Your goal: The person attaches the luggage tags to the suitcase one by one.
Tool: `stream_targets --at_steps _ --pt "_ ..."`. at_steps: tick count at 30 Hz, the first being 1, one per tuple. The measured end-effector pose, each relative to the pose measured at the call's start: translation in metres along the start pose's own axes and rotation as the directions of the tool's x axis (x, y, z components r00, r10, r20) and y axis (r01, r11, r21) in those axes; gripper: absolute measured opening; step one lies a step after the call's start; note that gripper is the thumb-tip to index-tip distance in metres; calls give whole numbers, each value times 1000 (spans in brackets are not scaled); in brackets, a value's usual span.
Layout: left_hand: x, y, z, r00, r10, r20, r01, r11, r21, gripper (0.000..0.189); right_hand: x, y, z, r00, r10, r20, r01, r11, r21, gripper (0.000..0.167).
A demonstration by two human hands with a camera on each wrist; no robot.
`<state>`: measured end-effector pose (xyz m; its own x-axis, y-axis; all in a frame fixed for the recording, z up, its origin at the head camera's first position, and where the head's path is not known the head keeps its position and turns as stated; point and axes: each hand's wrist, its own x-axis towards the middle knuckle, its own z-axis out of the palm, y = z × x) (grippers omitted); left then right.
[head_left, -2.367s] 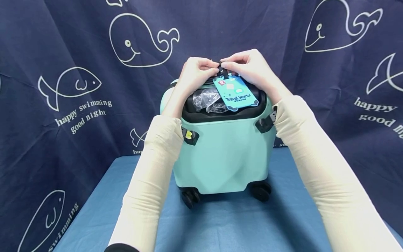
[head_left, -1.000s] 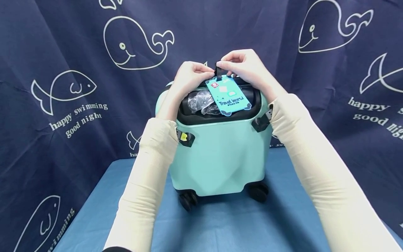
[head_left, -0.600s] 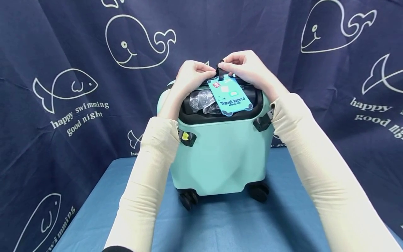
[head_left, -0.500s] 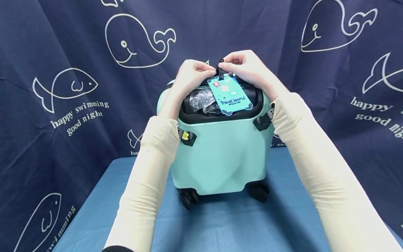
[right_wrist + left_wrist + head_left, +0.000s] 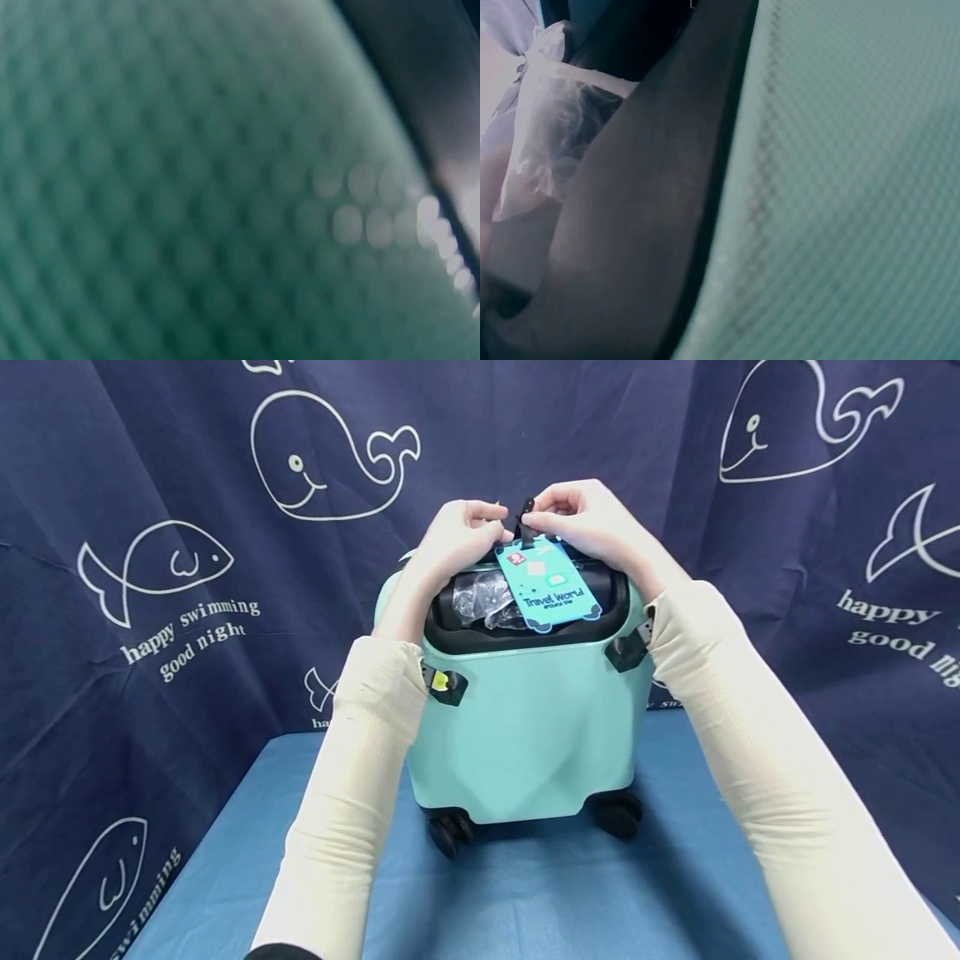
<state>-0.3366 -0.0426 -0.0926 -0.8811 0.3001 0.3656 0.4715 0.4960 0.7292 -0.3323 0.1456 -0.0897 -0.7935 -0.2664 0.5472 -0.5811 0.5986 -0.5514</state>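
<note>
A luggage tag [image 5: 546,583], light blue with "Travel World" printed on it, hangs on a black strap [image 5: 528,532] at the top of a mint-green suitcase [image 5: 525,735]. My right hand [image 5: 592,522] pinches the strap between thumb and forefinger, and its dark end pokes up past the fingertips. Just left of the strap is my left hand [image 5: 461,539], its thumb and forefinger parted with a small gap between them. Ribbed green shell [image 5: 187,187] fills most of the right wrist view. Both hands are largely out of sight in the wrist views.
Clear plastic wrap [image 5: 486,597] covers part of the suitcase's black top recess, also seen as crumpled plastic [image 5: 555,135] in the left wrist view. The suitcase stands on black wheels [image 5: 618,816] on a blue cloth-covered table [image 5: 525,893]. A dark whale-print curtain [image 5: 562,427] hangs behind.
My left thumb and forefinger have come apart beside the strap, which they pinched before. My right hand keeps its pinch, and more of the strap's end shows above it. The suitcase stays put.
</note>
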Motion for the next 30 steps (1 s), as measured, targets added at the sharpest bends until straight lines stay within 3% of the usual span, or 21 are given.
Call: stream_targets --at_steps 7,16,30 --pt "-2 -3 0 996 51 72 -52 998 21 43 -1 0 2 998 -55 -26 55 998 7 20" --pt "-3 -4 1 998 46 49 -49 998 49 48 -1 -1 1 993 -110 -51 111 994 1 23" --pt "0 -6 0 986 115 119 -115 993 -10 48 -1 1 3 989 -90 -119 104 988 112 16"
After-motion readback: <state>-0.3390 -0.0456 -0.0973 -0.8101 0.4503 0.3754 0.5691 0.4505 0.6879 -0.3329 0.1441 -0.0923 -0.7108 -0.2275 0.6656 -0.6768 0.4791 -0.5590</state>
